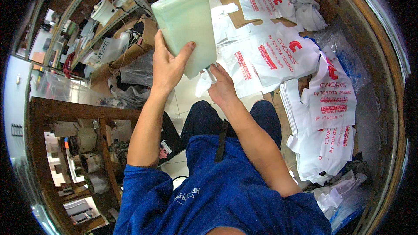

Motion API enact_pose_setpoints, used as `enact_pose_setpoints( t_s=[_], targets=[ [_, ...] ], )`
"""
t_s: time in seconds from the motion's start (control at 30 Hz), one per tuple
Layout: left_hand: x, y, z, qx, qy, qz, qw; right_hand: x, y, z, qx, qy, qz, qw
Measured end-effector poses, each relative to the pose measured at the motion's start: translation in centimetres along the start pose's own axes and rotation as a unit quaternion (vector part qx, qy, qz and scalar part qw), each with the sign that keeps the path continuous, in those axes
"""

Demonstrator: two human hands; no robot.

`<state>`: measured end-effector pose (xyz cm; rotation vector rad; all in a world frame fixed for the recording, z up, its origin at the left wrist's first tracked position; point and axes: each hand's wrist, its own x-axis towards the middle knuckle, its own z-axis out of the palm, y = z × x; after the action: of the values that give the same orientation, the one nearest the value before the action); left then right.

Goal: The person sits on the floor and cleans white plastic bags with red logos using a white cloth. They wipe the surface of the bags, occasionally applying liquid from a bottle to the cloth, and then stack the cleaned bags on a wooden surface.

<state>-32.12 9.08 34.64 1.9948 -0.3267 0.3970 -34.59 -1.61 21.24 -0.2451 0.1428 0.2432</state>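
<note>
As the left hand [168, 66] grips a pale green container [189, 28], contents unclear, right hand [223, 88] pinching white scrap [202, 84], bags [272, 61] alongside

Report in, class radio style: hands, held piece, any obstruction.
Left fingers gripping pale green piece. Right fingers at its lower corner, hold unclear. White scrap close beside them; printed white bags off to the right.
</note>
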Motion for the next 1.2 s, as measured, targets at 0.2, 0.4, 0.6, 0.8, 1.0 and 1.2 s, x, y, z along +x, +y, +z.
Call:
enact_pose_setpoints(
  t_s=[0.2, 0.4, 0.6, 0.8, 1.0, 1.2],
  targets=[
    [0.6, 2.2, -1.0, 0.085, 0.001, 0.048, 0.995, 0.0, 0.6, 0.1, 0.033, -0.05, 0.02, 0.998],
    [0.2, 2.5, -1.4, 0.104, -0.003, 0.051, 0.993, -0.2, 2.3, 0.7, 0.027, -0.065, 0.003, 0.998],
    [0.4, 2.4, -1.2, 0.109, -0.002, 0.054, 0.993, -0.3, 1.6, 0.7, 0.043, -0.08, 0.011, 0.996],
    [0.4, 2.7, -1.4, 0.13, 0.005, 0.057, 0.99, 0.0, 1.7, 0.6, 0.03, -0.061, 0.021, 0.997],
    [0.3, 2.7, -1.9, 0.13, 0.017, 0.047, 0.99, -0.2, 2.3, 1.3, 0.02, -0.05, 0.026, 0.998],
    [0.2, 2.5, -2.4, 0.125, 0.028, 0.036, 0.991, 0.0, 2.9, 1.3, 0.029, -0.056, 0.033, 0.997]
  ],
)
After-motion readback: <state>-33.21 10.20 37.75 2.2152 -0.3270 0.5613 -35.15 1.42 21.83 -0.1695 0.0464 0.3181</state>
